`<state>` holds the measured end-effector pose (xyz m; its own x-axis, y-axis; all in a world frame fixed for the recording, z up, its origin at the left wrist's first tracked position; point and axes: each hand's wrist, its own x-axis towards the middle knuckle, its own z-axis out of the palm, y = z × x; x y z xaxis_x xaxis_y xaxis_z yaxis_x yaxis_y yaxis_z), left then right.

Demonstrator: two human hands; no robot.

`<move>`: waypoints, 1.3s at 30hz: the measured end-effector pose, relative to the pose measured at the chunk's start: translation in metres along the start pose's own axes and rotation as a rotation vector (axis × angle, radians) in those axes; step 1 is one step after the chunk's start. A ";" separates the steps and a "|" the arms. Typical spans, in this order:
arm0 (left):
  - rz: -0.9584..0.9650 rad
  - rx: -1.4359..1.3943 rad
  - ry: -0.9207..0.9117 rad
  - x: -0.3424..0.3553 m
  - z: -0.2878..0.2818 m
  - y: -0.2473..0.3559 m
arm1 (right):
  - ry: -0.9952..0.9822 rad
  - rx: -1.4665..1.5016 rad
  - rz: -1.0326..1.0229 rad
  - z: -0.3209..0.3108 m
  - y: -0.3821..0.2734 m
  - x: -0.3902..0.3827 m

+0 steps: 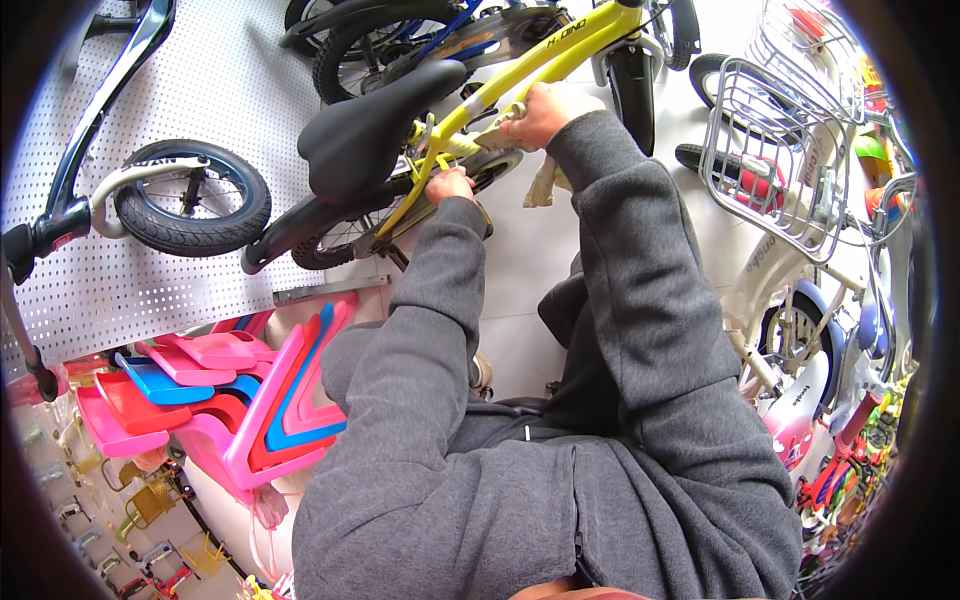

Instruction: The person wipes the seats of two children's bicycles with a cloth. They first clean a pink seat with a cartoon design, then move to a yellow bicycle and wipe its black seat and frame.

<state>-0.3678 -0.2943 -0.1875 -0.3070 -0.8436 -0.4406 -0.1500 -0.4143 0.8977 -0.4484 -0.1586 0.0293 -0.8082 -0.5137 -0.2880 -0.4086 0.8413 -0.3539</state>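
Note:
A yellow bicycle (545,62) with a black saddle (375,128) stands in front of me, its rear wheel toward the left. My left hand (450,186) is closed on the thin yellow frame tube behind and below the saddle. Farther right, my right hand (550,112) has its fingers curled around a beige cloth (541,186), pressed against the lower frame near the crank. One end of the cloth hangs down below that hand. The fingertips of the left hand are partly hidden by the frame.
A black-tyred balance bike wheel (192,197) is against the white perforated panel (240,80) at left. Stacked pink, red and blue plastic parts (290,400) are below it. More bikes stand behind, and a wire basket (765,160) is at right.

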 end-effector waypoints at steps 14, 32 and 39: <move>-0.028 0.018 -0.162 -0.043 -0.028 -0.034 | -0.008 0.001 0.029 0.001 0.007 0.001; 0.181 -0.184 -0.328 -0.137 -0.060 0.068 | 0.029 -0.062 0.026 0.015 0.014 0.006; 0.620 -0.060 -0.433 -0.163 -0.040 0.158 | -0.120 -0.148 -0.020 0.008 0.004 -0.012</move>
<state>-0.3041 -0.2353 0.0262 -0.6619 -0.7237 0.1954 0.2179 0.0637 0.9739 -0.4368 -0.1508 0.0239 -0.7467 -0.5395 -0.3891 -0.4890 0.8418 -0.2287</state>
